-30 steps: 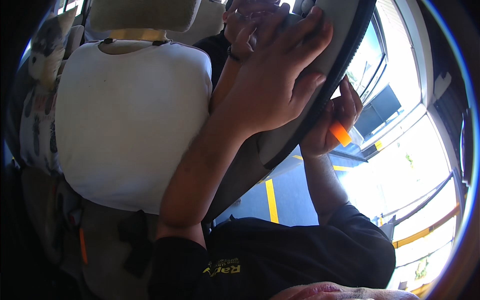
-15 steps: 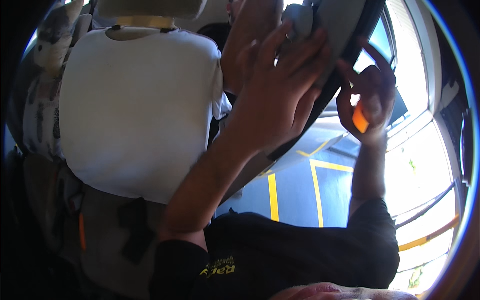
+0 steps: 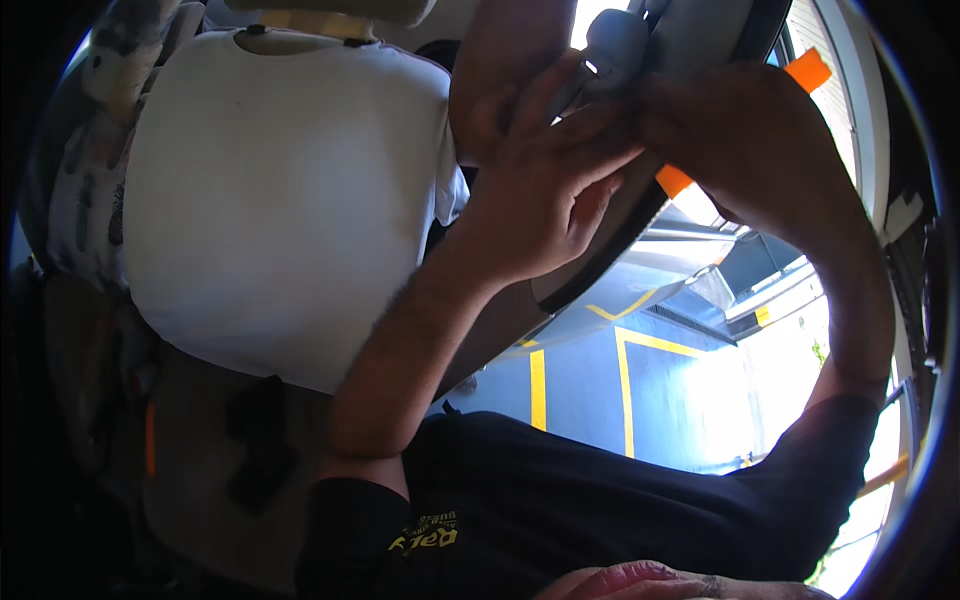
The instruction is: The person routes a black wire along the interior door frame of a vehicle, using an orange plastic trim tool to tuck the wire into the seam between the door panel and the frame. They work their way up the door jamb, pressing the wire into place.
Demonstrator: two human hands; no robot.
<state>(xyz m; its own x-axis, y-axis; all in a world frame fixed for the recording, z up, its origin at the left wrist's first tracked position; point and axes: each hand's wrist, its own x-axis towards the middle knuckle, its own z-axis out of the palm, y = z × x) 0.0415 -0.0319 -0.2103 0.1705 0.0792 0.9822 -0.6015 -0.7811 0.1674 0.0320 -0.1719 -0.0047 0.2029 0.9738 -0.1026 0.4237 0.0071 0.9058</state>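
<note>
My right hand (image 3: 745, 140) is closed round a flat orange plastic trim tool (image 3: 808, 70). One orange end sticks out above my wrist and the other below my fingers, against the edge of the grey pillar trim (image 3: 700, 45). Beside it my left hand (image 3: 545, 195) lies with its fingers stretched out across the trim, thumb apart, its fingertips close to my right hand. Just above my left fingers is the grey seat belt anchor (image 3: 613, 45). Where the tool's tip meets the trim is hidden by my hands.
A white-covered car seat (image 3: 280, 200) fills the left. Another person's arm (image 3: 510, 60) reaches in behind my left hand. An orange strip (image 3: 151, 440) and a dark object (image 3: 262, 440) lie on the rear seat. Outside is a blue floor with yellow lines (image 3: 538, 390).
My right hand has swung inward and left from outside the door opening, bringing the orange trim tool to the pillar trim's edge. My left hand has shifted slightly down and left.
</note>
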